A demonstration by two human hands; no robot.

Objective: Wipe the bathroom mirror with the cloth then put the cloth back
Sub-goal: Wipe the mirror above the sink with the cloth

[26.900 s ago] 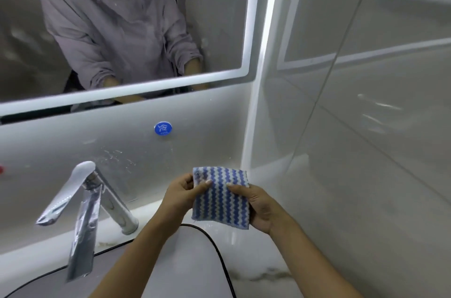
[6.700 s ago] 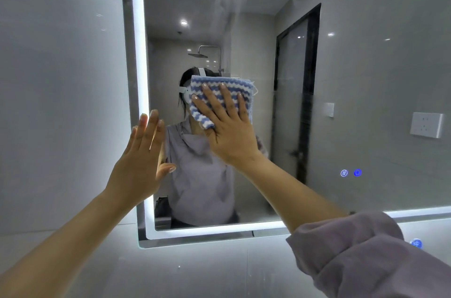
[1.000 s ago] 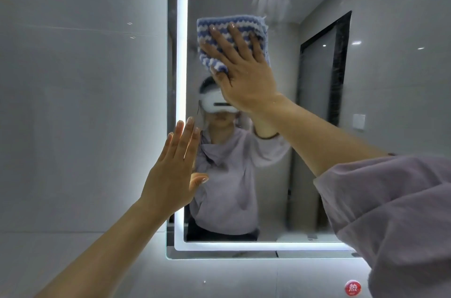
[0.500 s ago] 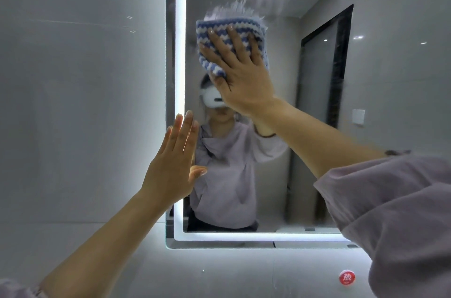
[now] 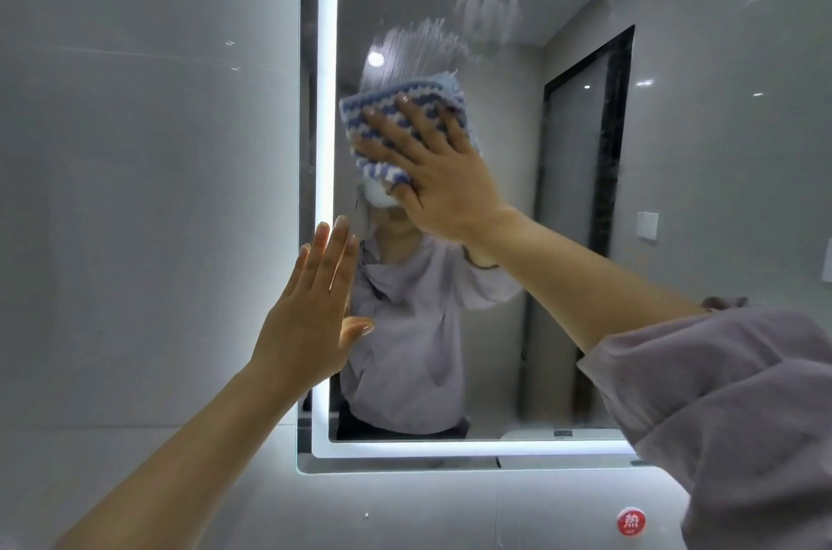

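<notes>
The blue and white zigzag cloth (image 5: 387, 110) is pressed flat against the mirror (image 5: 572, 234) in its upper left part, under the spread fingers of my right hand (image 5: 439, 171). Wet streaks fan out on the glass just above the cloth. My left hand (image 5: 313, 306) rests flat and open, fingers together and pointing up, on the lit left edge of the mirror, lower than the cloth and holding nothing. My right forearm and rolled lilac sleeve cross the lower right of the view.
A bright light strip (image 5: 327, 99) runs down the left side and along the bottom of the mirror. Grey glossy wall tiles (image 5: 148, 189) lie to the left and below. A round red sticker (image 5: 630, 521) sits on the wall under the mirror.
My right hand has slid the cloth down the glass, leaving fresh wet streaks above it. My left hand stays on the mirror's left edge.
</notes>
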